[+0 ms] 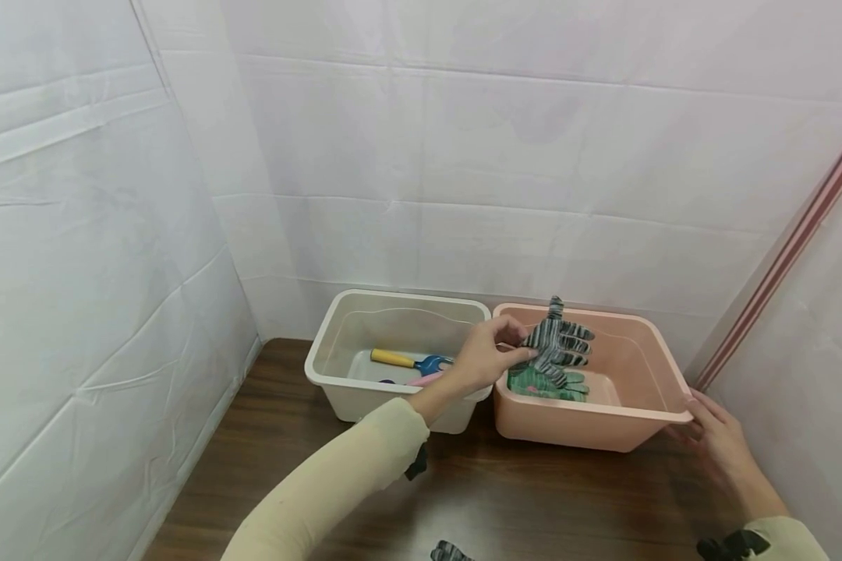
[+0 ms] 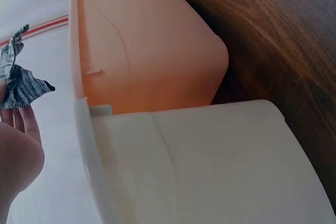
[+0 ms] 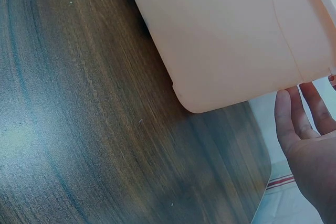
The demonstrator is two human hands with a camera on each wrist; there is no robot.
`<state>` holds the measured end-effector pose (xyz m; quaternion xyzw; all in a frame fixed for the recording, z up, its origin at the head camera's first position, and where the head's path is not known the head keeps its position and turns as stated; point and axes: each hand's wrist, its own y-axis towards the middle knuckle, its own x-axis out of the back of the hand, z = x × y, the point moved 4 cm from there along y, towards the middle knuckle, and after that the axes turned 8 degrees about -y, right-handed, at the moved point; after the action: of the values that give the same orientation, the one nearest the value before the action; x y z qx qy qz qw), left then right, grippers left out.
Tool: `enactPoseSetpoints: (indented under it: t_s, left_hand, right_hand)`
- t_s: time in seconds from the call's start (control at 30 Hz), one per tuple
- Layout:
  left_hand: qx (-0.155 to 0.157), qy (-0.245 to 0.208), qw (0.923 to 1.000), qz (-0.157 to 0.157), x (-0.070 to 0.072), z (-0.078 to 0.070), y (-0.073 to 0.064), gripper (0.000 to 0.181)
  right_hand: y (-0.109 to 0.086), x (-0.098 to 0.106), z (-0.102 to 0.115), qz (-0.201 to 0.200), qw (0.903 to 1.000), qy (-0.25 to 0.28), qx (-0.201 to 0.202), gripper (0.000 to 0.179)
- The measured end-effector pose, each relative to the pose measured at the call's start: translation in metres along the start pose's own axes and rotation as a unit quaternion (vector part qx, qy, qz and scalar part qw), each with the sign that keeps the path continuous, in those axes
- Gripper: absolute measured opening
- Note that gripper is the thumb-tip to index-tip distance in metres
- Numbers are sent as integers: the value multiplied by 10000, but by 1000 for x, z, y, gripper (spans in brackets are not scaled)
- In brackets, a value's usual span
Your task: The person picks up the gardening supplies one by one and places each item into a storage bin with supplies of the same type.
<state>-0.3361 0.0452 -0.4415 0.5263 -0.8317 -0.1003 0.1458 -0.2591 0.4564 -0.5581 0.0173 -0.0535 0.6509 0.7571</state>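
My left hand (image 1: pixel 487 354) pinches the cuff of a grey-and-black striped knit glove (image 1: pixel 556 343) over the left part of a peach plastic bin (image 1: pixel 568 428). The glove's fingers spread to the right. Below it, a green glove (image 1: pixel 543 386) lies in the bin, partly covered. In the left wrist view, the striped glove (image 2: pixel 29 88) shows above the rims, at the fingertips. At the bin's right end, my right hand (image 1: pixel 719 436) holds the rim. The right wrist view shows its fingers (image 3: pixel 284 111) curled up against the outer wall under the rim.
A white bin (image 1: pixel 400 400) stands left of the peach one, close beside it. Inside are a hand trowel with a yellow handle (image 1: pixel 393 358) and a pink item (image 1: pixel 424 379). Another striped piece (image 1: pixel 449 552) lies on the wooden table (image 1: pixel 519 499) at the front. White sheeting surrounds the table.
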Motion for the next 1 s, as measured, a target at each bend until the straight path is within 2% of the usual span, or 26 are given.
enactPoseSetpoints:
  t_s: [0.17,0.47,0.57,0.73,0.87,1.0]
  left_hand:
    - [52,-24,10000,-64,-4,7,1,16]
    - [154,123,9997,-153,-9,21,6,16]
    - [194,184,9995,-139,-9,24,7,16]
    - [451,354,9981,-218,-7,32,6,17]
    - [596,473,9968,-238,-6,36,4,18]
    - [605,569,9963,-202,-6,38,4,19]
  right_hand:
    - [1,0,-1,41,9996,270,111,50]
    - [-1,0,-1,5,9994,326,88,48]
    - [-1,1,0,-16,9992,394,117,38]
    - [0,-2,0,11,9987,483,143,25]
    - [0,-4,0,32,9992,396,101,31]
    - [1,-5,0,-17,9997,224,17,43]
